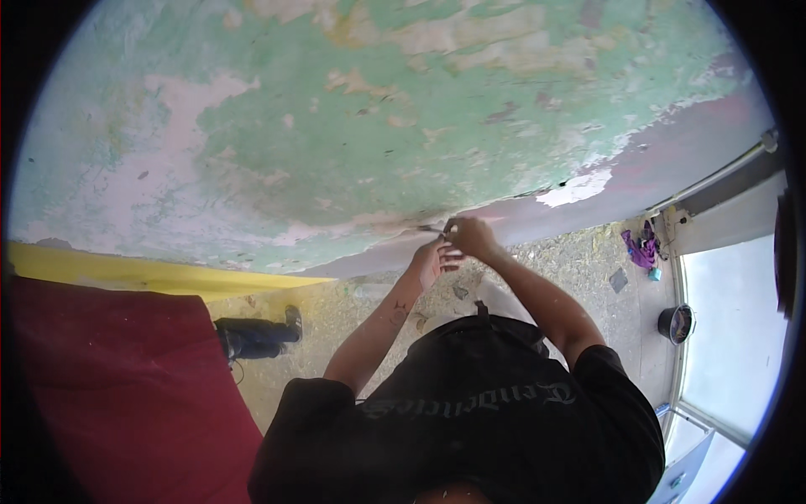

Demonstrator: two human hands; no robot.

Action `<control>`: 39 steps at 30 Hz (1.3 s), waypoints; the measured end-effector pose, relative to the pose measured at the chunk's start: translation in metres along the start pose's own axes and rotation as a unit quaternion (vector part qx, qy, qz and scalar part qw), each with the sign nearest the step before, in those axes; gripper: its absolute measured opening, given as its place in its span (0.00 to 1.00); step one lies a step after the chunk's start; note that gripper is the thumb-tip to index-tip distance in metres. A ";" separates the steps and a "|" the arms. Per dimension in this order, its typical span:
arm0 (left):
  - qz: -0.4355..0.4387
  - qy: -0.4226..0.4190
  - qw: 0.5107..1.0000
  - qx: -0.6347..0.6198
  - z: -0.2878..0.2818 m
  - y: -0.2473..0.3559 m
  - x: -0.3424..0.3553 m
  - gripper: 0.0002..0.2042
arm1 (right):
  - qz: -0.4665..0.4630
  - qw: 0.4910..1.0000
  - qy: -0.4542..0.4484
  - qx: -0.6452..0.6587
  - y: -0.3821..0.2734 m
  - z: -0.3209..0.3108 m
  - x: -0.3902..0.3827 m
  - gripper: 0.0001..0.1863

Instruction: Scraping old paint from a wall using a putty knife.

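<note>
My right hand (472,238) is closed around a small scraper (431,228), whose thin dark blade points left against the lower part of a wall (277,151) with peeling green paint. Its handle is mostly hidden by my fingers. Right below, my left hand (431,259) meets the tool with thumb and forefinger, its other fingers half curled and slightly apart. How firmly it grips is hard to see. Pale patches show where paint has come off, and a bright white bare spot (576,189) lies to the right of my hands.
A dark red surface (126,370) fills the lower left, with another person's dark-trousered leg (260,336) beside it. The speckled floor (336,332) carries scraps. At right are a purple cloth (641,248), a black bucket (674,323), a pipe (714,176) and a bright glazed panel (729,328).
</note>
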State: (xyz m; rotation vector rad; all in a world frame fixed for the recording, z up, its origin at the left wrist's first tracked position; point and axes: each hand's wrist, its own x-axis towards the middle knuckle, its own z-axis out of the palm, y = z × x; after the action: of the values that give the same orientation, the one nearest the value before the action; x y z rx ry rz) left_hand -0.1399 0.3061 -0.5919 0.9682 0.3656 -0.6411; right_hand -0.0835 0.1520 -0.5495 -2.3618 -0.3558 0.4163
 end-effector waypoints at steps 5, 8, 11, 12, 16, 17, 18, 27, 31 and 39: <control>-0.115 0.059 0.992 0.013 0.001 -0.030 -0.015 0.21 | -0.004 0.993 0.006 0.117 0.050 0.036 -0.060 0.13; -0.119 0.072 0.990 -0.016 0.000 -0.046 -0.036 0.22 | 0.011 0.988 -0.024 0.154 0.076 0.024 -0.083 0.14; -0.058 0.114 0.991 -0.045 -0.003 -0.060 -0.051 0.21 | 0.046 0.991 -0.012 0.125 0.103 0.009 -0.102 0.14; -0.061 0.112 0.990 -0.051 -0.001 -0.069 -0.061 0.21 | 0.042 0.994 -0.008 0.102 0.115 0.005 -0.113 0.14; -0.051 0.098 0.991 -0.080 -0.016 -0.085 -0.080 0.20 | 0.103 0.986 0.038 0.122 0.095 -0.031 -0.134 0.15; -0.050 0.084 0.991 -0.090 -0.023 -0.087 -0.083 0.20 | 0.100 0.986 0.074 0.114 0.088 -0.038 -0.139 0.16; -0.053 0.069 0.993 -0.082 -0.033 -0.089 -0.090 0.20 | 0.106 0.984 0.089 0.111 0.081 -0.028 -0.147 0.16; -0.052 0.096 0.979 -0.174 -0.094 -0.151 -0.140 0.16 | 0.224 0.838 0.068 0.492 0.018 0.014 -0.228 0.24; -0.061 0.100 0.978 -0.173 -0.107 -0.161 -0.167 0.16 | 0.194 0.775 0.170 0.576 -0.001 0.008 -0.247 0.17; 0.031 0.102 0.992 -0.068 -0.093 -0.115 -0.185 0.19 | 0.112 0.804 0.230 0.536 -0.030 -0.014 -0.261 0.18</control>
State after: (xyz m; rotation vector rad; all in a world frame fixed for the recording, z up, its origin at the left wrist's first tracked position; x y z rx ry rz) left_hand -0.3563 0.4010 -0.6120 0.9137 0.5519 -0.4556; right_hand -0.3200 0.0701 -0.4674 -1.2893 0.3417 0.0691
